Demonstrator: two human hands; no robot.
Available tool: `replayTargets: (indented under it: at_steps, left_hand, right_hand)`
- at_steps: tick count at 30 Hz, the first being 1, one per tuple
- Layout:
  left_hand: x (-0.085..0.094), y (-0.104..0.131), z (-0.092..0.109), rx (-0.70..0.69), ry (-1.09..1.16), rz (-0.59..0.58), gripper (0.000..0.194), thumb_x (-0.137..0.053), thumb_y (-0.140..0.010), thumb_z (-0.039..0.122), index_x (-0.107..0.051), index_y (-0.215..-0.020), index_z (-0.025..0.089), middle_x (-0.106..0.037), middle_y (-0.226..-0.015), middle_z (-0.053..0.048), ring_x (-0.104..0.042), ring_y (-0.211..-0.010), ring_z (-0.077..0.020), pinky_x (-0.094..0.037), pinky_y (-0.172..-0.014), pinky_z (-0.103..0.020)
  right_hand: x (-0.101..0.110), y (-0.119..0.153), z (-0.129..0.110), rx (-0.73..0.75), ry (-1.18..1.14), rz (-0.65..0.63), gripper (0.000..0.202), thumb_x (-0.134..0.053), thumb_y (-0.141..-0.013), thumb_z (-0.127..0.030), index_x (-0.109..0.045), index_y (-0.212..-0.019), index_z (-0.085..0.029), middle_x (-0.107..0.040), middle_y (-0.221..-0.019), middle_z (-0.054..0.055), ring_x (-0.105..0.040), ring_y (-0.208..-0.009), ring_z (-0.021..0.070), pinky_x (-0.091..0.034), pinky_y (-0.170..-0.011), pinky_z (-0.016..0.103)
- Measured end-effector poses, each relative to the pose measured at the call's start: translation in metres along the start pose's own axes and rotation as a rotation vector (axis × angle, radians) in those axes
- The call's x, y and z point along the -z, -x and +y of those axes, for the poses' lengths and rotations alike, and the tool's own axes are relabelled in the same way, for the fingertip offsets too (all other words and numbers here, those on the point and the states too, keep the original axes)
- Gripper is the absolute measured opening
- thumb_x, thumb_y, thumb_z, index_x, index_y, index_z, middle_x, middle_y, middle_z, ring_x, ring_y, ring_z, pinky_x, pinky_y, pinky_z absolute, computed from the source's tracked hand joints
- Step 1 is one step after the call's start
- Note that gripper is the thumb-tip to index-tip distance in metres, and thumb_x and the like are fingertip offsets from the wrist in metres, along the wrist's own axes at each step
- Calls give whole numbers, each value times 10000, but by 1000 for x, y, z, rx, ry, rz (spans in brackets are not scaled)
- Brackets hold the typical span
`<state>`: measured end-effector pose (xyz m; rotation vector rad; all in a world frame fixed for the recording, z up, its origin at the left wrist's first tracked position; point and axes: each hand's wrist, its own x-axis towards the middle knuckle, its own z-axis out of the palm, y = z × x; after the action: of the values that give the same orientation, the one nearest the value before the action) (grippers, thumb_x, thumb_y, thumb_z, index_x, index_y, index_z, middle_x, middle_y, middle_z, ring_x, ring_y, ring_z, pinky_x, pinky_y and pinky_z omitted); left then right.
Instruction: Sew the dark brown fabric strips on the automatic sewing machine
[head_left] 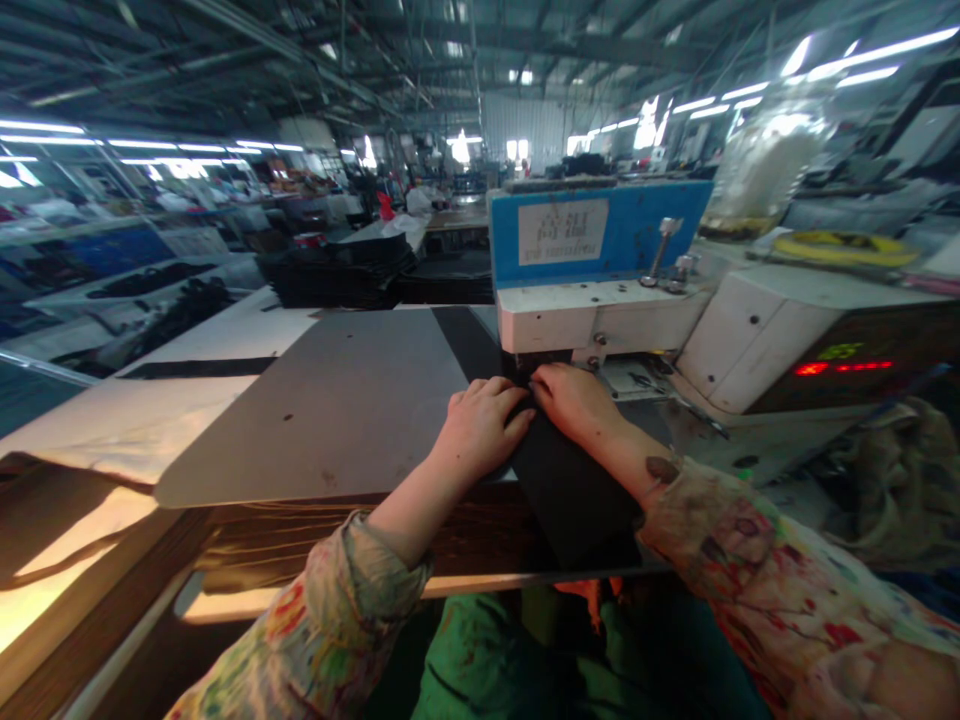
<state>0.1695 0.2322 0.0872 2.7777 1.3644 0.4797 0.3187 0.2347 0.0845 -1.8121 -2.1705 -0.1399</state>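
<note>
A long black strip of material (pixel 574 485) lies across the grey metal plate (pixel 337 400) and runs under the head of a blue and white machine (pixel 600 305). My left hand (pixel 484 420) rests on the strip's left edge, fingers curled and pressed together on it. Close beside it, my right hand (pixel 574 400) grips the strip with bent fingers, right below the machine head. The fingertips of both hands nearly meet. The strip's near end hangs toward the plate's front edge. Whatever sits directly under the machine head is hidden by my fingers.
On the right stands a control box (pixel 810 340) with lit digits. Behind it are a glass jar (pixel 772 160) and a yellow ring-shaped object (pixel 844 248). Black pieces are stacked (pixel 337 270) at the back left. A crumpled cloth (pixel 900 480) hangs at the right.
</note>
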Motion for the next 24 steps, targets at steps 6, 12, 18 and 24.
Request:
replayTargets:
  at_steps: [6,12,18,24]
  left_hand:
    - [-1,1,-1,-16,-8,19,300,-381,-846,404,-546,-1050,259,-542,-1086,-6,-464,-969,-202,-387,-775,-339]
    - [0,0,0,-25,-18,19,296,-378,-850,397,-547,-1049,259,-550,-1080,-4,-470,-964,-197,-388,-780,-334]
    - [1,0,0,-12,1,-5,297,-379,-847,399,-551,-1047,263,-536,-1095,-13,-463,-982,-200,-386,-788,-338]
    - [2,-2,-2,-4,13,-19,314,-399,-831,410,-550,-1062,259,-537,-1094,-23,-467,-992,-202,-387,-826,-339]
  right_hand:
    - [0,0,0,-2,17,2,208,-388,-845,-229,-587,-849,-168,-627,-856,63,-576,-769,162,-365,-639,246]
    - [-2,1,1,22,20,53,200,-392,-839,-222,-584,-831,-169,-631,-833,59,-585,-744,169,-360,-607,255]
    - [-3,0,1,6,22,26,207,-390,-845,-232,-586,-849,-167,-634,-855,60,-585,-756,167,-368,-610,249]
    - [-3,0,0,3,29,19,222,-372,-855,-225,-584,-851,-161,-634,-868,68,-588,-762,168,-378,-622,248]
